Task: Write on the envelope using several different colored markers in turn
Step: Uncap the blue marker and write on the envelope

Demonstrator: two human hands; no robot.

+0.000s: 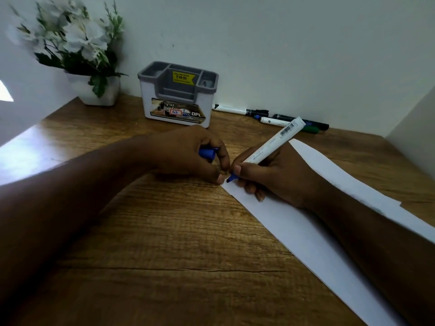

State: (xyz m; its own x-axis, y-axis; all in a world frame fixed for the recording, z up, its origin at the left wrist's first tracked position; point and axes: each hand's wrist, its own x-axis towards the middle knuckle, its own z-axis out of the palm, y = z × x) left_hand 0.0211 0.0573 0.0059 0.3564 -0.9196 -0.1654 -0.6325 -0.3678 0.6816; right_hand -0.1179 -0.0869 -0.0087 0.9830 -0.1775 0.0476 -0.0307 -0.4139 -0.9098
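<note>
— Where do we have the envelope (289, 222)?

— Flat on the wooden tabletop (164, 231), running diagonally under our right forearm. Our right hand (270, 175) grips the white marker (270, 143), its blue tip touching the envelope's near corner.

— And our left hand (188, 154)?

— Curled around the blue cap (207, 153), with a fingertip pressing the tabletop just beside the marker tip.

— What else do we see?

— Spare markers (270, 115) lie against the wall (282, 55) behind the envelope. A grey and white organizer (177, 95) with a yellow price sticker stands behind our left hand, and a white pot of white flowers (70, 43) sits in the far left corner.
</note>
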